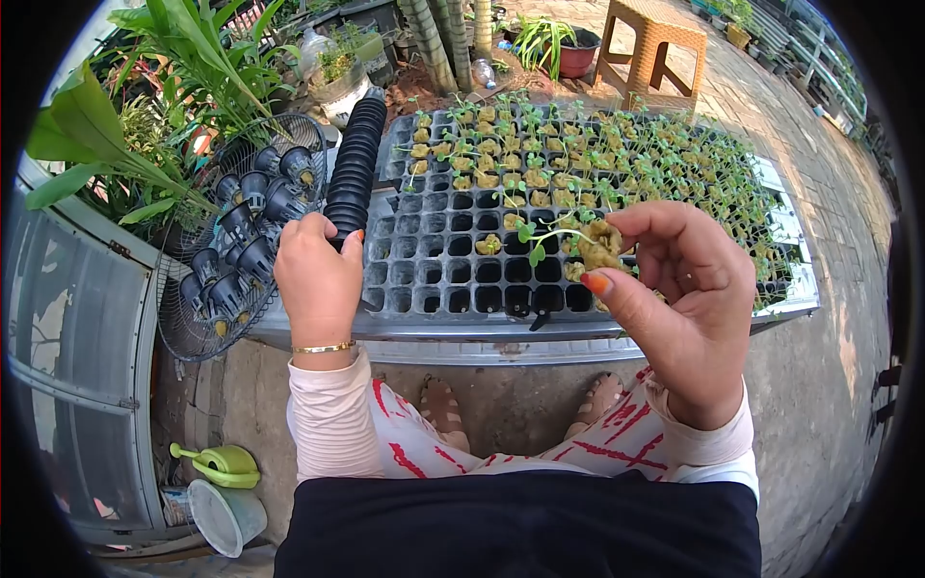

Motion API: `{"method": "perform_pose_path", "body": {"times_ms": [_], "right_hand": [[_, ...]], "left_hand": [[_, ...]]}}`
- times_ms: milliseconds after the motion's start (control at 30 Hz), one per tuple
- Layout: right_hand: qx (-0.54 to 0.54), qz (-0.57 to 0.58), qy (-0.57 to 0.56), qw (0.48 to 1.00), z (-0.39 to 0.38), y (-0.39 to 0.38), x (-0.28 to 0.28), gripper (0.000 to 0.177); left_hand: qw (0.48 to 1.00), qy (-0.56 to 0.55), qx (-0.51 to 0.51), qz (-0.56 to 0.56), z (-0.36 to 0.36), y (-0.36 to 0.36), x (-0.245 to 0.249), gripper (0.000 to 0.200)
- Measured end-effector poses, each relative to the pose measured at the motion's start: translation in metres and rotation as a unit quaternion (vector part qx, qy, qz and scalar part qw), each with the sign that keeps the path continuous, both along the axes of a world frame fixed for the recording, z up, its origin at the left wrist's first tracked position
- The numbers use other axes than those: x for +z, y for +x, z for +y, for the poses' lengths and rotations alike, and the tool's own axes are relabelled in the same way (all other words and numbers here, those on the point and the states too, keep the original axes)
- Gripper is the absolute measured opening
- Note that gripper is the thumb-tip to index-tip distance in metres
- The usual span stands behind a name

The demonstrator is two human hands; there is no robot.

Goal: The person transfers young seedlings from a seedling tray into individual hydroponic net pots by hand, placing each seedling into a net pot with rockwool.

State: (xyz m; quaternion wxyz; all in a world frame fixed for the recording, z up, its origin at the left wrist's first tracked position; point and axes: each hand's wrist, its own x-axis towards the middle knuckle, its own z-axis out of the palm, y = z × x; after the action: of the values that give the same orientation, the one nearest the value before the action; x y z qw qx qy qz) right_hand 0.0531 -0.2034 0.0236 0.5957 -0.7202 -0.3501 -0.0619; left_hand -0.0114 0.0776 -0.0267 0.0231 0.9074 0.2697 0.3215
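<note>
My right hand (674, 299) pinches a seedling plug (602, 246) between thumb and fingers, above the near side of the seedling tray (434, 275). A thin stem with small green leaves sticks out of the brownish plug to the left. My left hand (320, 275) is closed at the near end of a long stack of black net pots (355, 164), which lies along the tray's left side. The fingertips there are partly hidden. Many tray cells hold plugs with seedlings; the near left cells hold none.
A wire basket (198, 337) of black net pots with plugs stands left of the tray. Leafy plants (173, 77) rise behind it. A brown stool (655, 53) stands at the back. A green watering can (226, 465) and a white bucket (226, 518) are on the floor at lower left.
</note>
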Motion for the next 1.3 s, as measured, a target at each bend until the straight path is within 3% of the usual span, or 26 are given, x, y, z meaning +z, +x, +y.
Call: {"method": "perform_pose_path", "body": {"times_ms": [833, 1000, 1100, 1300], "right_hand": [[-0.01, 0.0, 0.038, 0.999, 0.002, 0.001, -0.002, 0.03], [-0.006, 0.021, 0.037, 0.999, 0.001, 0.0, -0.001, 0.031], [-0.006, 0.012, 0.039, 0.999, 0.001, 0.001, -0.003, 0.03], [-0.006, 0.011, 0.045, 0.999, 0.001, 0.002, -0.002, 0.03]], "left_hand": [[0.994, -0.078, -0.052, 0.047, 0.007, -0.009, 0.005, 0.028], [0.985, -0.142, -0.058, 0.077, 0.009, -0.011, 0.008, 0.03], [0.991, -0.072, -0.098, 0.05, 0.018, -0.014, 0.0, 0.027], [0.993, -0.056, -0.09, 0.054, 0.017, -0.014, 0.001, 0.028]]}}
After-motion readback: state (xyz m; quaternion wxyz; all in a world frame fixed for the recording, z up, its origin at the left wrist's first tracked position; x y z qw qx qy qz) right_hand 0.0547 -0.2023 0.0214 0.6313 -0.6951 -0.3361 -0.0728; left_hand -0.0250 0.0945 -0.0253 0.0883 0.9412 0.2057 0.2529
